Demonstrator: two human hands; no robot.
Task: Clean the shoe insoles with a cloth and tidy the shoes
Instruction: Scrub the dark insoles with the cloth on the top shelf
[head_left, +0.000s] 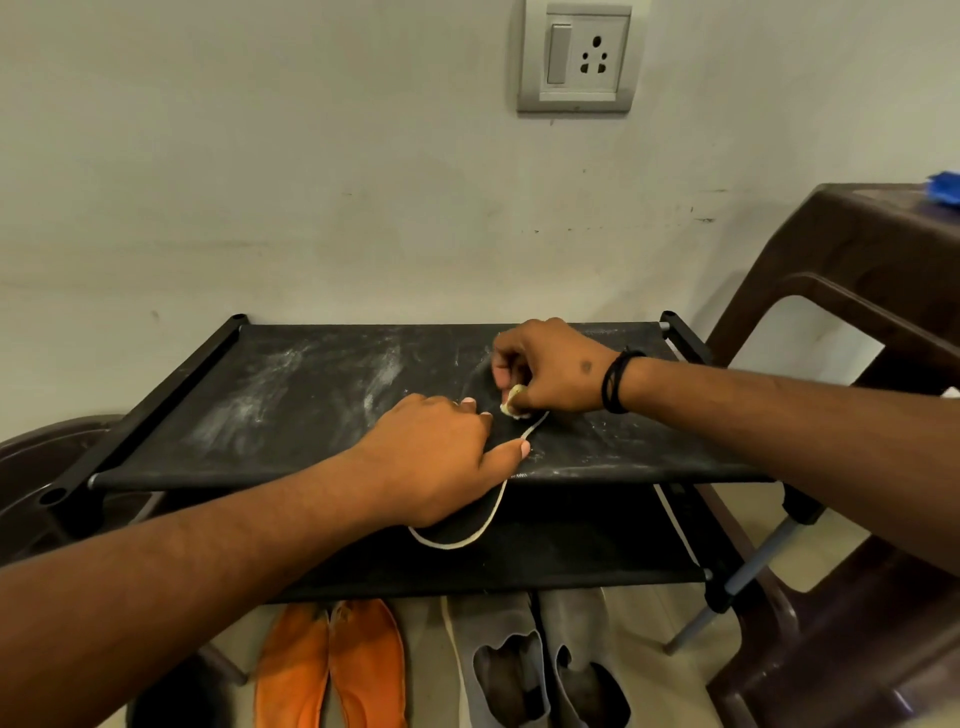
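A black insole with a pale edge lies on the dusty top shelf of a black shoe rack, its heel end hanging over the front edge. My left hand presses down on the insole with fingers spread. My right hand grips a small pale cloth and holds it against the insole's front part, close to my left fingertips. On the floor below stand a pair of orange shoes and a pair of grey shoes.
The rack stands against a white wall with a switch and socket plate. A brown plastic table and a brown chair crowd the right side. A dark brown tub sits at the left.
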